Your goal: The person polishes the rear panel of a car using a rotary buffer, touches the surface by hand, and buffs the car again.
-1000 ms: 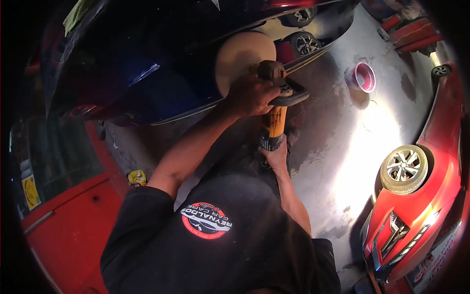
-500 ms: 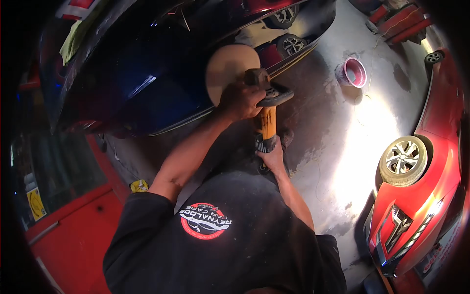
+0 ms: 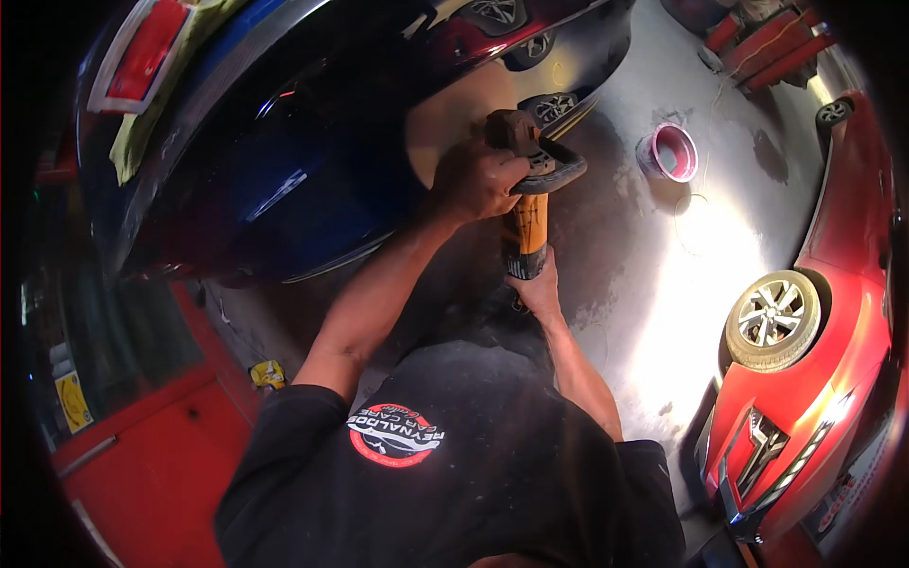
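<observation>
My left hand (image 3: pixel 480 180) is closed on the side handle at the head of a yellow and black polisher (image 3: pixel 526 222). Its round pale pad (image 3: pixel 438 115) lies against the glossy dark blue car panel (image 3: pixel 331 170). At the polisher's rear end, my right hand (image 3: pixel 538 285) is wrapped round the black grip. My left hand and the tool head hide part of the pad. Reflections of wheels show in the shiny panel.
A pink-rimmed bucket (image 3: pixel 674 152) stands on the grey floor, near a thin cable. At the right is a red car (image 3: pixel 805 398). A red door (image 3: pixel 151 464) and a yellow item (image 3: pixel 267 374) are at the left. A greenish cloth (image 3: pixel 128 147) hangs at the upper left.
The view has shifted, showing more of the blue car and a red and white object at the upper left. The pad has moved over the panel, with both hands still on the polisher.
</observation>
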The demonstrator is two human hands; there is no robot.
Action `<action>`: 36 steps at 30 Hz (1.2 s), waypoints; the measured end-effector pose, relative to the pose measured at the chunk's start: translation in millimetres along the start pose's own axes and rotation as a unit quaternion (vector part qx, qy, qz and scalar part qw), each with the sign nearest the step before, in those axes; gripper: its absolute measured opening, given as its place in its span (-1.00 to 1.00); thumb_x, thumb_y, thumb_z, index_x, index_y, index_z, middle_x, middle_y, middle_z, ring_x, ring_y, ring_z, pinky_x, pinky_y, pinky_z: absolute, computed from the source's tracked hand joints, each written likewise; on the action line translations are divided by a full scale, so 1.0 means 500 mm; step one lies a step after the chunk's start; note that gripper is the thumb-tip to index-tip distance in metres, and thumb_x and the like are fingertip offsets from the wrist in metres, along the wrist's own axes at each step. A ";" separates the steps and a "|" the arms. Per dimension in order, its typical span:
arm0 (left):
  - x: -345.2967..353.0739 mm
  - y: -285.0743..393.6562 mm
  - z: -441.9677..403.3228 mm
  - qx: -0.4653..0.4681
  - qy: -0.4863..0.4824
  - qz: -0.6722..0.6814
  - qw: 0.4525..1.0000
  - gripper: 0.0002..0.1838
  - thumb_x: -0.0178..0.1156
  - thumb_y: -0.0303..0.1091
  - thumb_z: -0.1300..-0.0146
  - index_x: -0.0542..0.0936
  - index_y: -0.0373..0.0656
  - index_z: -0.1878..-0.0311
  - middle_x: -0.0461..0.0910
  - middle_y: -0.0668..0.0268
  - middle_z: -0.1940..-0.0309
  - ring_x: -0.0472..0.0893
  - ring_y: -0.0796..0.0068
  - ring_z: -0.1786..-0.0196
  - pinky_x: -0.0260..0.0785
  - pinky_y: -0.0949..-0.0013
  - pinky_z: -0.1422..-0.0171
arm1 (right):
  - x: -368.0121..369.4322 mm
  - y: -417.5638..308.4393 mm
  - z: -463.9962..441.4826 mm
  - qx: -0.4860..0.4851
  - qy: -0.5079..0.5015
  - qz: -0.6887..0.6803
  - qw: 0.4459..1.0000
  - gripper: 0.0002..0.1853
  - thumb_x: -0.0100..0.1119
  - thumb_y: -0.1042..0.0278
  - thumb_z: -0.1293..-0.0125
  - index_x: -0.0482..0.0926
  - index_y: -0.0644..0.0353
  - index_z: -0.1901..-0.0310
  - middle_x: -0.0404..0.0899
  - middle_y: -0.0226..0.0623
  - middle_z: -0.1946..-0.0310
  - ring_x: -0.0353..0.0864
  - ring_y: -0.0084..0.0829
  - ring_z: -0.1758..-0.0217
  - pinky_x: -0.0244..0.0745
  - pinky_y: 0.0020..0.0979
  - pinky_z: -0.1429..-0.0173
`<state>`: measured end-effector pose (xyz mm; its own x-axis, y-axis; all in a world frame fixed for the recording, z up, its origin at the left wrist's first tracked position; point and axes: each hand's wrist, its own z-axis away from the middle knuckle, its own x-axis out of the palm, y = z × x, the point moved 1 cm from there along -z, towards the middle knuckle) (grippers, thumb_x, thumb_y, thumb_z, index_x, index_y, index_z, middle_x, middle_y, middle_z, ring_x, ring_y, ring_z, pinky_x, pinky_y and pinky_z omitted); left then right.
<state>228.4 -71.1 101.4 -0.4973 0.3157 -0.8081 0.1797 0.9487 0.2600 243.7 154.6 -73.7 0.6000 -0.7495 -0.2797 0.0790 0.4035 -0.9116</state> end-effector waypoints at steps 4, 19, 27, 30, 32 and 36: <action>0.017 0.010 0.041 -0.007 -0.031 -0.003 0.999 -0.70 0.52 -0.39 0.12 0.51 -0.01 0.44 0.57 0.33 0.51 0.66 0.19 0.38 0.49 0.17 0.25 | 0.009 0.030 0.028 0.021 -0.036 -0.035 0.999 -0.13 0.63 0.43 0.07 0.38 0.21 -0.32 0.71 -0.03 -0.07 0.72 -0.10 -0.23 0.53 -0.19 -0.34; 0.150 0.002 -0.102 0.026 -0.048 0.020 0.998 -0.74 0.49 -0.31 -0.01 0.52 -0.02 0.46 0.58 0.29 0.54 0.66 0.15 0.44 0.49 0.14 0.35 | -0.056 0.075 -0.051 0.048 -0.029 -0.075 0.996 -0.13 0.66 0.49 0.11 0.39 0.24 -0.30 0.67 -0.15 -0.06 0.66 -0.21 -0.22 0.48 -0.26 -0.37; 0.201 0.014 -0.141 0.015 -0.056 0.023 0.998 -0.77 0.49 -0.31 -0.03 0.56 -0.02 0.45 0.64 0.28 0.50 0.69 0.11 0.43 0.53 0.14 0.33 | -0.101 0.079 -0.079 0.080 -0.033 -0.107 0.991 -0.16 0.64 0.51 0.10 0.40 0.24 -0.27 0.68 -0.16 -0.07 0.67 -0.26 -0.20 0.49 -0.26 -0.37; 0.159 0.034 -0.061 -0.013 -0.083 -0.003 0.997 -0.76 0.51 -0.34 0.04 0.55 -0.01 0.45 0.61 0.30 0.52 0.67 0.11 0.42 0.53 0.11 0.33 | -0.051 0.133 -0.015 0.069 -0.055 -0.114 0.990 -0.12 0.65 0.44 0.13 0.39 0.23 -0.29 0.69 -0.12 -0.06 0.69 -0.19 -0.22 0.50 -0.24 -0.36; 0.128 0.047 0.003 -0.033 -0.103 -0.017 0.994 -0.74 0.50 -0.37 0.07 0.54 -0.02 0.45 0.58 0.30 0.53 0.66 0.11 0.41 0.51 0.09 0.32 | -0.031 0.136 0.029 0.090 -0.087 -0.087 0.988 -0.09 0.66 0.40 0.15 0.39 0.20 -0.31 0.69 -0.06 -0.08 0.70 -0.10 -0.25 0.52 -0.20 -0.35; 0.085 0.062 0.087 -0.060 -0.128 -0.028 0.990 -0.73 0.50 -0.39 0.09 0.52 -0.05 0.45 0.57 0.30 0.52 0.64 0.12 0.42 0.49 0.11 0.32 | -0.005 0.130 0.091 0.109 -0.112 -0.051 0.986 -0.05 0.66 0.38 0.14 0.38 0.19 -0.36 0.69 0.07 -0.15 0.65 0.04 -0.33 0.52 -0.15 -0.38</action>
<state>249.9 -29.1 52.2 -0.2694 0.2635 -0.9263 0.0484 0.9643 0.2603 283.5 206.7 -118.3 0.7389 -0.6673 -0.0939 0.3029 0.4534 -0.8383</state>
